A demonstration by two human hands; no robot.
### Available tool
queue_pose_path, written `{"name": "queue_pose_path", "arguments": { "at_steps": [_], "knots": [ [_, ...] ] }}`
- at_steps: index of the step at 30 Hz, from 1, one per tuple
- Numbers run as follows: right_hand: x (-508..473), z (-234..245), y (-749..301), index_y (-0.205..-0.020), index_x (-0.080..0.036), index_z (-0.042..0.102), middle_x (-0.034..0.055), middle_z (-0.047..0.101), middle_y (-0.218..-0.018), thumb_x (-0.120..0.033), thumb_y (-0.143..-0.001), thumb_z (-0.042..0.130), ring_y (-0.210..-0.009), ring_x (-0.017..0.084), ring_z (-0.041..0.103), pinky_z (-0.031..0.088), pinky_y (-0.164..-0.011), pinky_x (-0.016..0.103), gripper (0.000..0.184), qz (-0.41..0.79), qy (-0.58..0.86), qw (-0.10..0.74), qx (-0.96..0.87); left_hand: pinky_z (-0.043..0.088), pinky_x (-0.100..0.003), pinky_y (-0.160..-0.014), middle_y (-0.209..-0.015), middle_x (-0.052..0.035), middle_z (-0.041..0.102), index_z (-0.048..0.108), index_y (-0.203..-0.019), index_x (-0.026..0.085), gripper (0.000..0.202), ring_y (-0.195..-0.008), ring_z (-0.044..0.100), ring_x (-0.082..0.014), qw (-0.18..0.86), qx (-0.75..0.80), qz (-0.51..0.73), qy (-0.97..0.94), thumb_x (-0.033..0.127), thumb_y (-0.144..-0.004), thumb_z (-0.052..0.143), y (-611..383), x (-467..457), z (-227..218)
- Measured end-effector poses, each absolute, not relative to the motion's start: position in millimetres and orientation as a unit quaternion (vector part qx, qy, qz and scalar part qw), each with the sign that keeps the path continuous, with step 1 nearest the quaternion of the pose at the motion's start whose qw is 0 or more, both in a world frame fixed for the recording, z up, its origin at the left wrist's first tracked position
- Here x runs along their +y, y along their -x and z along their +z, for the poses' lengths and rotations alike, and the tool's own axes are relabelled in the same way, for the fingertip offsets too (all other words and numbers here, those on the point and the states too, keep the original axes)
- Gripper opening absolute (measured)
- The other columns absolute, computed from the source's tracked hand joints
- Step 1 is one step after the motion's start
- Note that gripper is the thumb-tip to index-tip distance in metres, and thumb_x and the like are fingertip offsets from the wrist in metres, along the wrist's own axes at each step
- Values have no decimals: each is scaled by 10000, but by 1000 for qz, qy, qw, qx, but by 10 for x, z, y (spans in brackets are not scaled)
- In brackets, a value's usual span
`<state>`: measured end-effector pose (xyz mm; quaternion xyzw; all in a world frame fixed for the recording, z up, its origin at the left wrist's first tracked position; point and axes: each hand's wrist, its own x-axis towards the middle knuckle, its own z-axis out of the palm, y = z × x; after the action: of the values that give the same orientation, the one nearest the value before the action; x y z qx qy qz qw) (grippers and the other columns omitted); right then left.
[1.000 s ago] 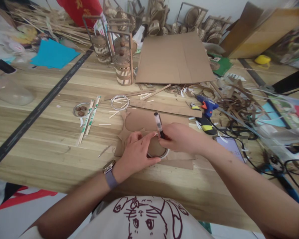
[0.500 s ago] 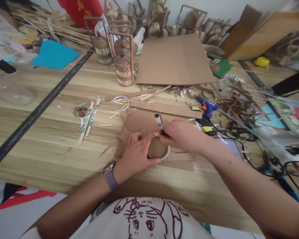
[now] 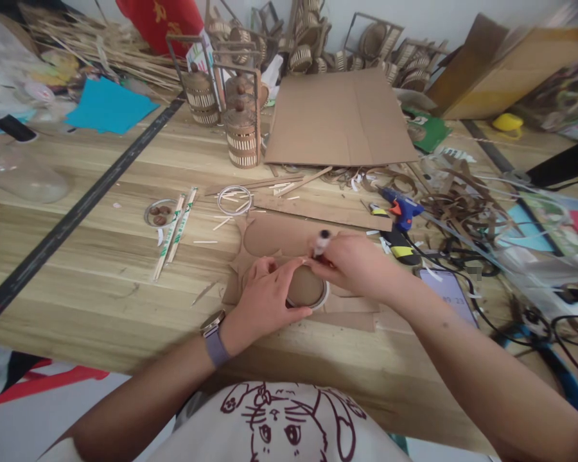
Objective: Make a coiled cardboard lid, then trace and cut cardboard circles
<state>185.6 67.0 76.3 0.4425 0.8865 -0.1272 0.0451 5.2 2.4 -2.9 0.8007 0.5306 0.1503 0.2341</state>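
My right hand (image 3: 349, 263) is closed around a pen (image 3: 323, 240), which slants up from its fingers with the dark cap end on top. The writing tip is hidden by the hand, close to the upper edge of a pale round ring (image 3: 327, 296). That ring lies flat on a piece of brown cardboard (image 3: 279, 232) with round cut-outs along its edge. My left hand (image 3: 264, 294) grips the ring from the left, thumb at its lower side and forefinger at its upper side. Cardboard shows through the ring's middle.
A second ring (image 3: 234, 200), wrapped chopsticks (image 3: 182, 224) and a dish of brown beads (image 3: 160, 215) lie left. To the right are a blue glue gun (image 3: 404, 212), a phone (image 3: 446, 296) and cables. Small tiered baskets (image 3: 241, 138) and a cardboard sheet (image 3: 341, 119) stand behind.
The pen and my right hand have moved slightly right along the ring's upper edge, and the pen leans differently. My left hand and the ring hold their place.
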Motion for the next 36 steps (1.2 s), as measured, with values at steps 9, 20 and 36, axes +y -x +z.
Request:
{"name": "queue_pose_path", "arguments": {
  "at_steps": [9, 20, 36],
  "knots": [
    [200, 247, -2076, -814, -220, 649, 33, 701, -745, -293, -876, 591, -702, 214, 647, 492, -669, 318, 112, -288, -509, -322, 745, 423, -489, -972, -1282, -122, 629, 437, -1448, 204, 858, -1112, 464, -351, 236, 527, 172, -798, 448, -724, 828, -52, 11, -53],
    [120, 20, -1906, -802, -241, 669, 18, 725, -758, -239, -870, 601, -739, 214, 662, 494, -760, 356, 96, -261, -467, -351, 768, 441, -503, -964, -1282, -133, 628, 436, -1439, 195, 863, -1122, 480, -365, 232, 529, 179, -797, 429, -717, 847, -48, 20, -103],
    [-61, 79, -1989, -800, -203, 628, 10, 670, -664, -96, -892, 594, -695, 200, 564, 344, -727, 344, 145, -30, -435, -320, 841, 434, -520, -977, -1278, -128, 636, 466, -1427, 212, 849, -1144, 464, -378, 235, 544, 170, -788, 410, -694, 847, -54, 26, -134]
  ]
}}
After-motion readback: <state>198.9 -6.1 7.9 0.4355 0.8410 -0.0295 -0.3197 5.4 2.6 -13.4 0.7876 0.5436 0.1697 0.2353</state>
